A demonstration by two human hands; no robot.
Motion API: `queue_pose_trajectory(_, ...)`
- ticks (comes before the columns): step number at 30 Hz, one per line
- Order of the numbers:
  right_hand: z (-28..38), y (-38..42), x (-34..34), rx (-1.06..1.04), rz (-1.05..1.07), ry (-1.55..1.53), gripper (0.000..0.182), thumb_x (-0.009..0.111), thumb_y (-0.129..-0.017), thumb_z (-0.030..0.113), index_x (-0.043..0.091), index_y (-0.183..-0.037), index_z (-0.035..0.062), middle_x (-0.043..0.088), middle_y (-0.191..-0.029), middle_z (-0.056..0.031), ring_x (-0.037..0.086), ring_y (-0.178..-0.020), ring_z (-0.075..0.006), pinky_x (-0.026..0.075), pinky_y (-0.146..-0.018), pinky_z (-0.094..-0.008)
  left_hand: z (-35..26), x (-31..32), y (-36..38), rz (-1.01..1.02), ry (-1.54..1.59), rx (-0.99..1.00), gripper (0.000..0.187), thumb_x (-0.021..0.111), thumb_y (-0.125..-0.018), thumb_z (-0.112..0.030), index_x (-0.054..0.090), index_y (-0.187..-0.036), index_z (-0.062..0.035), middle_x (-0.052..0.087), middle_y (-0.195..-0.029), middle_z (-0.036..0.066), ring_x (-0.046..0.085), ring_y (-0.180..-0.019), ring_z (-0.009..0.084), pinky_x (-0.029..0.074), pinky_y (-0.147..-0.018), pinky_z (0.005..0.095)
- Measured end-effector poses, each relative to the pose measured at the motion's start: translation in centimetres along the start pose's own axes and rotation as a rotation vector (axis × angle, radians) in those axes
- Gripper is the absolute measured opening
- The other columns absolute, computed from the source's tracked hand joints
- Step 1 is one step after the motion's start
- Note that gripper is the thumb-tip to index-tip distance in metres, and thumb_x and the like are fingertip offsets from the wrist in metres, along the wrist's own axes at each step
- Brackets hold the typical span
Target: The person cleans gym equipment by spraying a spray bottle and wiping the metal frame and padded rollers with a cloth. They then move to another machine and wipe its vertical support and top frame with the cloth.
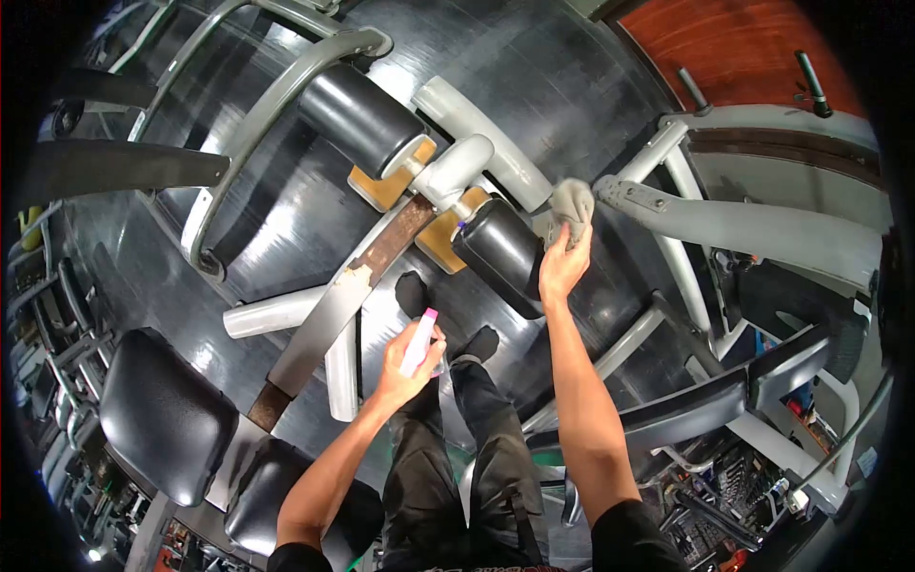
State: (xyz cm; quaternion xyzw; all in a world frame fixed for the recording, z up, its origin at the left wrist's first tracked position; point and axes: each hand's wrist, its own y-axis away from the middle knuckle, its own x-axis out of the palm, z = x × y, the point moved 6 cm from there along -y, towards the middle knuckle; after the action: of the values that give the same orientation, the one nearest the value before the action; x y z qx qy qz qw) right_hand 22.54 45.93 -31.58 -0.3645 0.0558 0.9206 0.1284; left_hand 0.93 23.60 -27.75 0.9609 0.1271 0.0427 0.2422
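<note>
My right hand (567, 262) grips a bunched greyish cloth (572, 202) at the outer end of a black padded roller (503, 255). The fingers reach up behind the cloth and the thumb lies along it. Closer to my body, my left hand (405, 370) is wrapped round a spray bottle with a white head (416, 348) and a pink tip; most of its lower part is hidden by the hand. A second black roller (362, 119) sits on the other side of the white curved bracket (457, 172) between them.
A worn metal beam (329, 296) runs from the rollers down to black seat pads (167, 415) at left. White tubular feet (276, 312) lie across the dark floor. A grey machine arm (753, 227) and a long black bench pad (681, 410) stand at right.
</note>
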Motion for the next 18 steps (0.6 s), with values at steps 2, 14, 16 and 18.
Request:
queue_pose_trajectory(2, 0.5, 0.3, -0.2, -0.121, 0.012, -0.038, 0.043, 0.059, -0.093, 0.008, 0.053, -0.136, 0.0076, 0.060, -0.134, -0.0148, 0.054, -0.124, -0.0360, 0.035, -0.106, -0.0444, -1.0, 0.0, -0.1, -0.031, 0.025, 0.057, 0.015, 0.067, -0.089, -0.002, 0.058, -0.101, -0.0027, 0.067, -0.094, 0.005, 0.057, -0.066, 0.0088, 0.048, -0.061, 0.0260)
queue_pose_trajectory(14, 1.2, 0.7, 0.5, -0.075, 0.007, 0.080, 0.039, 0.056, -0.093, 0.000, 0.054, -0.132, 0.0031, 0.060, -0.129, -0.0182, 0.056, -0.121, -0.0357, 0.043, -0.103, -0.0427, -6.8, -2.4, -8.7, -0.174, -0.050, -0.011, 0.010, 0.069, -0.090, -0.008, 0.063, -0.096, -0.0028, 0.060, -0.073, 0.001, 0.053, -0.064, 0.0066, 0.044, -0.058, 0.0254)
queue_pose_trajectory(16, 1.3, 0.7, 0.2, -0.076, -0.012, 0.090, 0.035, 0.054, -0.097, 0.002, 0.054, -0.131, 0.0016, 0.060, -0.129, -0.0189, 0.057, -0.122, -0.0339, 0.044, -0.102, -0.0411, -7.1, -1.9, -10.0, -0.165, -0.111, 0.019, 0.011, 0.070, -0.089, -0.008, 0.063, -0.096, -0.0026, 0.058, -0.070, 0.001, 0.051, -0.062, 0.0070, 0.044, -0.057, 0.0266)
queue_pose_trajectory(18, 1.6, 0.5, 0.4, -0.097, -0.006, 0.070, 0.034, 0.054, -0.097, 0.001, 0.054, -0.131, 0.0012, 0.060, -0.130, -0.0191, 0.058, -0.121, -0.0331, 0.044, -0.102, -0.0400, -7.1, -1.8, -10.6, -0.138, -0.103, -0.050, 0.014, 0.072, -0.088, -0.011, 0.064, -0.097, -0.0030, 0.060, -0.069, 0.004, 0.057, -0.062, 0.0108, 0.047, -0.059, 0.0291)
